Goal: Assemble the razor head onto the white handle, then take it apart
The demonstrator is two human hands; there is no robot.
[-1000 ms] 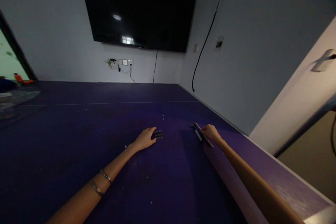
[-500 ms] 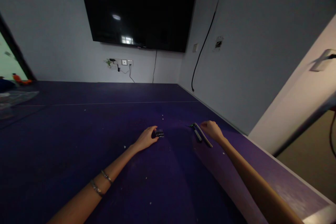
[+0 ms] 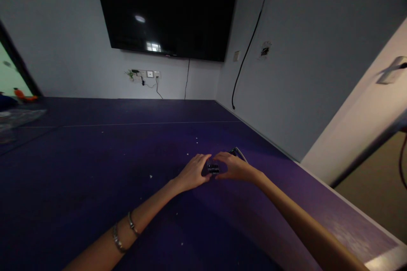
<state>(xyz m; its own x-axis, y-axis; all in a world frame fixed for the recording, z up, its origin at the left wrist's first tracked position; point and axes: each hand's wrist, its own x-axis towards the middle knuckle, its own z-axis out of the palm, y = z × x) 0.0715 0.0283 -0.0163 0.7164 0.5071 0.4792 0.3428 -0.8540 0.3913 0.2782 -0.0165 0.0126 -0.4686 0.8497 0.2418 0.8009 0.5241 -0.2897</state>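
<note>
A small dark case with clear plastic edges [image 3: 213, 169] is between my two hands, just above or on the purple table; which of the two I cannot tell. My left hand [image 3: 194, 172] grips it from the left, thumb below and fingers above. From the right, my right hand [image 3: 235, 167] curves its thumb and fingers around the other side, fingertips at the case's edge. Behind the right hand lies a slim, curved, razor-like thing with a pale handle [image 3: 241, 154], partly hidden by that hand.
The purple tabletop [image 3: 95, 169] carries several small white scraps. A wall borders it at the right, with a hanging black cable [image 3: 244, 61]. A television [image 3: 171, 12] and sockets [image 3: 150, 74] are on the back wall. Clear plastic [image 3: 25, 116] lies at far left.
My left hand has moved right with the case. My right hand has left the side of the razor-like thing and come left to the case, now covering part of that thing.
</note>
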